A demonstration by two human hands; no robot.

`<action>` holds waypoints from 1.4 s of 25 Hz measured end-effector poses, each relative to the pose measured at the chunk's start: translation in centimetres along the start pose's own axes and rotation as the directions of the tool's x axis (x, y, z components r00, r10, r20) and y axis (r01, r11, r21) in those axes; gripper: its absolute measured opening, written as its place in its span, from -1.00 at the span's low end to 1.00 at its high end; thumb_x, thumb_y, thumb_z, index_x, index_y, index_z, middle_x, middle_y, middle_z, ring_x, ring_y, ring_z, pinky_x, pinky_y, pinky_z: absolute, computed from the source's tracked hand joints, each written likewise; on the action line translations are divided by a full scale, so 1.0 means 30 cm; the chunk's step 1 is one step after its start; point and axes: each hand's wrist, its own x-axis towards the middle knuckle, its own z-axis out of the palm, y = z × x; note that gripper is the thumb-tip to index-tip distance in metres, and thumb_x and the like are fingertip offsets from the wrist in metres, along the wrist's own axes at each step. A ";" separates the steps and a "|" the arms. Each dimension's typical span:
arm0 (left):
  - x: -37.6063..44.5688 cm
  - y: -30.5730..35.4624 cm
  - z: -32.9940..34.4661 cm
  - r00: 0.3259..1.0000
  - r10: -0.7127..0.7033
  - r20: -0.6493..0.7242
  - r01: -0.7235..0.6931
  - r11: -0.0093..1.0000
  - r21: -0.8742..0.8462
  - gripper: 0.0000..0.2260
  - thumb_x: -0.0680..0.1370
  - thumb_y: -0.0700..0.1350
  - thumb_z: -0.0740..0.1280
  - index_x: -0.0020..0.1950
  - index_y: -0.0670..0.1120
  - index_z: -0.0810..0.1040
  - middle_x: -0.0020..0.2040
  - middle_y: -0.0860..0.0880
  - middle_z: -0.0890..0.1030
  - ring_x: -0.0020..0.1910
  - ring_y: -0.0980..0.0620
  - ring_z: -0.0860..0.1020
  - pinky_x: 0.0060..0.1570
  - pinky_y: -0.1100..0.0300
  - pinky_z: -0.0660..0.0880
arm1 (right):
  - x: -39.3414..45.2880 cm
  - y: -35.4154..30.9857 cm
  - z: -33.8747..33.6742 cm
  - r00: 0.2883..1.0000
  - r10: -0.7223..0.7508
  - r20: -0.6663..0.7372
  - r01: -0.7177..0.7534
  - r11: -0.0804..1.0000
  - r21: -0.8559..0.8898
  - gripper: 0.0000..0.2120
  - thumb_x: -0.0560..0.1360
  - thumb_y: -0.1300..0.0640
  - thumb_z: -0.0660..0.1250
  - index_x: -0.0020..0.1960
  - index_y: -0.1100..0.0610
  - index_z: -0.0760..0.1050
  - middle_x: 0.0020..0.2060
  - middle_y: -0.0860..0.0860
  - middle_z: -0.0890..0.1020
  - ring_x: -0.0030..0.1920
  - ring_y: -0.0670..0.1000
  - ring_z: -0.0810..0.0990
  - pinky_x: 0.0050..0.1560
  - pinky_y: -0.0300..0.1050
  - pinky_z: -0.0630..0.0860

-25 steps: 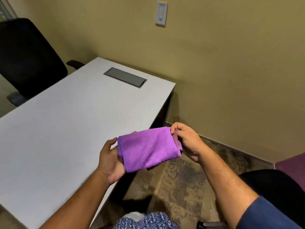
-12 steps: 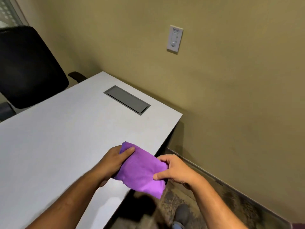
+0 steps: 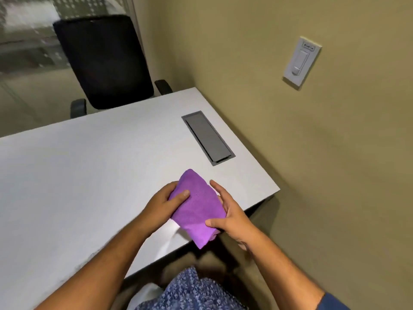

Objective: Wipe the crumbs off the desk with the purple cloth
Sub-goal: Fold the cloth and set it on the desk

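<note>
Purple cloth [image 3: 197, 209], folded, long axis pointing away; both hands gripping.

Both hands on folded purple microfibre cloth [image 3: 196, 208], near corner of white desk [image 3: 89, 171].
I see left hand [image 3: 163, 203] and right hand [image 3: 228, 217] gripping its sides, thumbs on top.

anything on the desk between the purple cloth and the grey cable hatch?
No. In the head view, the stretch of desk between the purple cloth and the grey cable hatch is bare white surface; no crumbs are discernible there.
</note>
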 end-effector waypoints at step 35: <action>0.711 -0.131 0.329 0.674 -0.669 -0.314 0.258 0.611 -0.748 -0.39 0.53 0.06 0.55 0.48 -0.16 0.46 0.25 -0.15 0.70 0.11 -0.14 0.74 0.11 -0.09 0.71 | 0.808 0.045 -0.428 0.934 0.336 0.123 -0.353 0.923 0.155 -0.18 0.44 0.60 0.25 0.51 -0.09 0.50 0.38 0.10 0.60 0.23 0.15 0.67 0.06 -0.03 0.68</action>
